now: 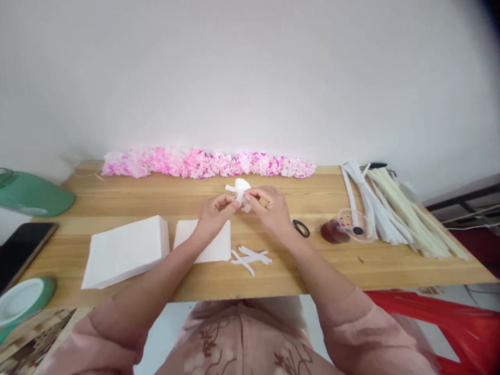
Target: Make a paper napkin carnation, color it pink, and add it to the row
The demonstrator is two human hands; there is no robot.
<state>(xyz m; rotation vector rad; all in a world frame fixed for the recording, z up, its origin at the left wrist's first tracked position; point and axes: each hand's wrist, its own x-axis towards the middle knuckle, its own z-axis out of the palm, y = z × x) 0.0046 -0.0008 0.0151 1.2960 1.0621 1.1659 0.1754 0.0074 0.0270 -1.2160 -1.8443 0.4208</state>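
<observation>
Between my two hands, above the middle of the wooden table, is a gathered piece of white tissue paper (pixel 242 184) with its upper part fanned out. My left hand (pixel 216 212) pinches its left side between thumb and fingers. From the right, my right hand (pixel 271 207) pinches the same paper near its lower middle. Partly behind my left forearm lies a flat stack of white tissue (pixel 213 245). Several short white strips (pixel 252 258) lie crossed on the table just below my hands. A black scissors handle (pixel 301 228) shows beside my right wrist.
A row of pink and white paper flowers (pixel 207 163) lies along the wall. At left are a thick tissue stack (pixel 127 250), a phone (pixel 23 252) and a green container (pixel 37 192). At right stand a dark red cup (pixel 335 230) and bundles of pale strips (pixel 406 208).
</observation>
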